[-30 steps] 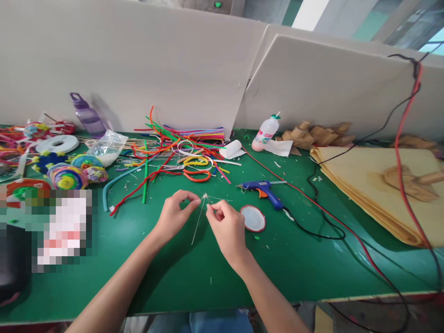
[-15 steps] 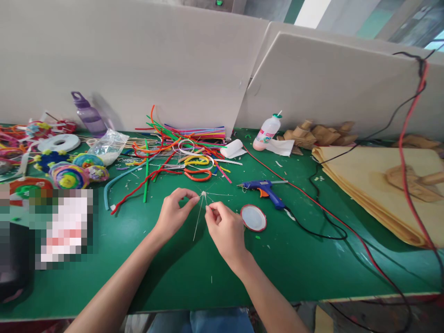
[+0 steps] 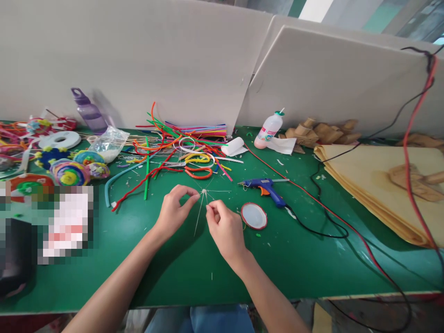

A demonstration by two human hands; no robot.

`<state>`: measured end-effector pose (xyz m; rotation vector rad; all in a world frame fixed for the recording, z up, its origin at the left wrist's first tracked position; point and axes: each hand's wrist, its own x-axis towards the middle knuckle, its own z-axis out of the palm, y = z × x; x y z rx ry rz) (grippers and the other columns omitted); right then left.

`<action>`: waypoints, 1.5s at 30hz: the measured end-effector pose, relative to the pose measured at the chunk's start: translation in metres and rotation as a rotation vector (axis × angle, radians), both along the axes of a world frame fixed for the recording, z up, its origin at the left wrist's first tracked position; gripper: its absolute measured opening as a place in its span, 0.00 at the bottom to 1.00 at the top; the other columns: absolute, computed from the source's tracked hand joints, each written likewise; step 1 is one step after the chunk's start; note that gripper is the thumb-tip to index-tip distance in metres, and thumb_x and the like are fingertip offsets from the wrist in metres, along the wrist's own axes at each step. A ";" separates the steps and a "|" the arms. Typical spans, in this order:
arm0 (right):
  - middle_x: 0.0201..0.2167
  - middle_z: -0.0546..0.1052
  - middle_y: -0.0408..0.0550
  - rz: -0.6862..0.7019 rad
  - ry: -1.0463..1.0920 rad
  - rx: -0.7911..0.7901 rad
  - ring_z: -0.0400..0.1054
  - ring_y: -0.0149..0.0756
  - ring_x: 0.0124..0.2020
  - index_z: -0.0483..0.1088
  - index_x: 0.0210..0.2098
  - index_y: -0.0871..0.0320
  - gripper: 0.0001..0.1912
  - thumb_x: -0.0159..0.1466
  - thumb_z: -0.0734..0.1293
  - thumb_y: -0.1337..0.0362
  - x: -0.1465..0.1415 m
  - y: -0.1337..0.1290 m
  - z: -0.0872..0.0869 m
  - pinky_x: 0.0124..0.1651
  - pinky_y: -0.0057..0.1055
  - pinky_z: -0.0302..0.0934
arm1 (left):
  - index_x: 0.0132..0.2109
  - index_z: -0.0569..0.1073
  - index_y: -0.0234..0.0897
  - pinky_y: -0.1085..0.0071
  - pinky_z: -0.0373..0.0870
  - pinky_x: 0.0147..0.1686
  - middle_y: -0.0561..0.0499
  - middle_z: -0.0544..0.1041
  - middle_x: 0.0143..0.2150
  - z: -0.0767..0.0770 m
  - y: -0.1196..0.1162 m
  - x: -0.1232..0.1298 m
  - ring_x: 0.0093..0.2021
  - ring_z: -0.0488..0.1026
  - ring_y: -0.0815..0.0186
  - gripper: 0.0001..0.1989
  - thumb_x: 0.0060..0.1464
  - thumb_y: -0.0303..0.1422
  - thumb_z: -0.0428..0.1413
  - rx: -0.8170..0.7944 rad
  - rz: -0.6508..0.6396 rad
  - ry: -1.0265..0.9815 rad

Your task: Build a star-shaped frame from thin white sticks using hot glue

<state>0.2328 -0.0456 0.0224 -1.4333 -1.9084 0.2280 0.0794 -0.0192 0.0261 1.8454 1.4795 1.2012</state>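
Observation:
Between my hands is a small frame of thin white sticks (image 3: 204,191), its spokes spreading from a whitish hub. My left hand (image 3: 177,209) is closed in a pinch at the hub's left side; what sits between its fingertips is too small to make out. My right hand (image 3: 225,226) pinches one thin spoke just below the hub, thumb against curled fingers. To the right of that hand lies a round white lid with a red rim (image 3: 254,216). A blue glue gun (image 3: 267,188) rests on its side beyond the lid.
Orange-handled scissors (image 3: 198,172) and many coloured pipe cleaners (image 3: 194,132) lie behind my hands. A purple bottle (image 3: 90,113) and finished fuzzy pieces (image 3: 71,173) are at left. A white bottle (image 3: 268,129), brown paper (image 3: 374,185) and trailing cables (image 3: 322,235) are at right.
Both hands keep nearly the same pinched pose around the stick frame. The view has shifted slightly; the things on the table have not visibly moved.

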 end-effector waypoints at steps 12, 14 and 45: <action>0.22 0.75 0.44 0.028 -0.277 0.241 0.68 0.29 0.22 0.67 0.32 0.59 0.11 0.67 0.56 0.69 0.006 0.004 -0.001 0.25 0.27 0.50 | 0.33 0.73 0.38 0.69 0.68 0.41 0.51 0.77 0.34 0.002 0.000 -0.002 0.38 0.72 0.64 0.08 0.57 0.35 0.52 0.045 -0.037 0.080; 0.23 0.75 0.44 0.039 -0.320 0.273 0.69 0.29 0.23 0.67 0.32 0.59 0.11 0.67 0.56 0.69 0.008 0.005 0.000 0.25 0.28 0.50 | 0.33 0.73 0.38 0.69 0.68 0.41 0.51 0.76 0.34 0.002 0.000 -0.002 0.37 0.72 0.64 0.09 0.57 0.35 0.52 0.046 -0.038 0.090; 0.29 0.74 0.43 0.395 -0.340 0.090 0.69 0.30 0.30 0.66 0.36 0.58 0.09 0.68 0.56 0.68 0.045 0.037 0.012 0.31 0.27 0.56 | 0.38 0.75 0.39 0.67 0.64 0.40 0.52 0.78 0.34 -0.007 0.003 -0.013 0.36 0.73 0.66 0.06 0.59 0.32 0.54 0.272 -0.169 0.193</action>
